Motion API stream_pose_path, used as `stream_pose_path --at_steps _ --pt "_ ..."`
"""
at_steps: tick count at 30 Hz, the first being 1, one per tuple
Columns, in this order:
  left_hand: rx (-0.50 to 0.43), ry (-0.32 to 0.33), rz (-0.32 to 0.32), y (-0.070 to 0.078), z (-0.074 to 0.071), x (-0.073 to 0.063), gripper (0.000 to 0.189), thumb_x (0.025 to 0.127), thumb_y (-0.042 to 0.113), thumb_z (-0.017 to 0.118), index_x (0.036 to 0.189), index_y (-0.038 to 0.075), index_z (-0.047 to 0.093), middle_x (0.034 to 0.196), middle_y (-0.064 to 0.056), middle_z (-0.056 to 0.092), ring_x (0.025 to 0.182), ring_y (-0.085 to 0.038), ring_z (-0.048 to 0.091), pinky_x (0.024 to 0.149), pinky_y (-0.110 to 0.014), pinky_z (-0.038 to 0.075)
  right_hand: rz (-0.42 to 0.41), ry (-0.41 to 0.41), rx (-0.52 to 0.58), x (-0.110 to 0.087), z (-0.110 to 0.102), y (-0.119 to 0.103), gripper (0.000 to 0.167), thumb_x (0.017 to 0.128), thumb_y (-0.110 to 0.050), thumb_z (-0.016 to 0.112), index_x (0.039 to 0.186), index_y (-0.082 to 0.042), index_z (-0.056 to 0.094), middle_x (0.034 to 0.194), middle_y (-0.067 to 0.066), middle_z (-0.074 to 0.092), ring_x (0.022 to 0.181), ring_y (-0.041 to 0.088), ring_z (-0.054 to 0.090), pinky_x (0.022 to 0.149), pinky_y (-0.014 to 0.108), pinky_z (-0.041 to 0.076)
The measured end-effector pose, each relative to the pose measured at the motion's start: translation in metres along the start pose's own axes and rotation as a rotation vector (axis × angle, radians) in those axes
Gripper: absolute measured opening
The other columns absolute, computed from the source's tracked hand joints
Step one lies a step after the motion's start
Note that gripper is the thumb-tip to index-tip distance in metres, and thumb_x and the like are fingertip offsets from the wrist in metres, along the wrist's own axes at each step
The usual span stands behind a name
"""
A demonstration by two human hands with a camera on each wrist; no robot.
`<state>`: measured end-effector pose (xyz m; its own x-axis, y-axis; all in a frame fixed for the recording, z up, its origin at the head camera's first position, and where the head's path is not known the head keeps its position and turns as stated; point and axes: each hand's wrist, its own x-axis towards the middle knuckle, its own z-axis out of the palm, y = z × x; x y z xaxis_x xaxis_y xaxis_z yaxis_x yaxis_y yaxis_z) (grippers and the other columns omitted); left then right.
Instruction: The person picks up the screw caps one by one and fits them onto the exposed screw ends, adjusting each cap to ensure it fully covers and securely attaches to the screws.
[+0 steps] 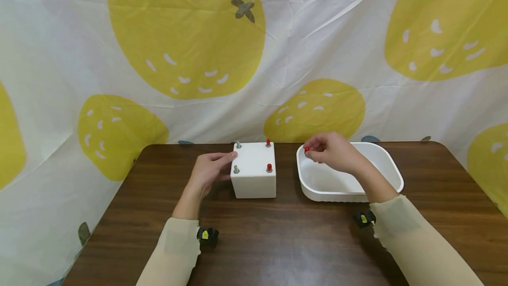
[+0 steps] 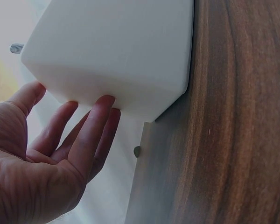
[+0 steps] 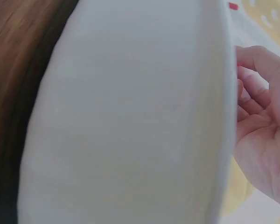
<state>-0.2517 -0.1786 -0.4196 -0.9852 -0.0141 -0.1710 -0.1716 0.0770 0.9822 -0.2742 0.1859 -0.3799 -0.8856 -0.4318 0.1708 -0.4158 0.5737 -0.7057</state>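
Observation:
A white box [image 1: 255, 162] stands on the table with several upright metal bolts near its top corners. Red caps [image 1: 269, 167] cover the two right-hand bolts, while the left-hand bolts [image 1: 236, 169] show bare thread. My left hand [image 1: 210, 169] rests its thumb by the box's upper left edge and its extended fingertips on the left side; the left wrist view shows the fingers [image 2: 91, 135] against that side. My right hand [image 1: 335, 151] pinches a small red cap [image 1: 307, 149] above the left part of the white tub [image 1: 317, 195]. In the right wrist view the tub wall hides its fingertips.
The tub sits right of the box, with a gap of brown wooden table [image 1: 286, 215] between them. A white curtain [image 1: 285, 56] with yellow fruit prints hangs behind the table's back edge. Each wrist carries a small black camera [image 1: 208, 235].

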Motion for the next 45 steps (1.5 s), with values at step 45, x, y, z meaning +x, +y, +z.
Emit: stream_pose_path --at_steps 45 --pt "0.010 -0.013 0.000 0.001 0.001 0.001 0.049 0.097 0.033 0.081 0.128 -0.005 0.073 0.130 -0.020 0.071 0.113 -0.029 0.072 0.083 -0.041 0.066 -0.202 -0.070 0.120 0.040 0.049 -0.098 0.013 0.092 -0.010 0.085 0.102 -0.006 0.079 0.088 -0.002 0.074 0.080 0.016 0.068 0.072 0.031 0.058"
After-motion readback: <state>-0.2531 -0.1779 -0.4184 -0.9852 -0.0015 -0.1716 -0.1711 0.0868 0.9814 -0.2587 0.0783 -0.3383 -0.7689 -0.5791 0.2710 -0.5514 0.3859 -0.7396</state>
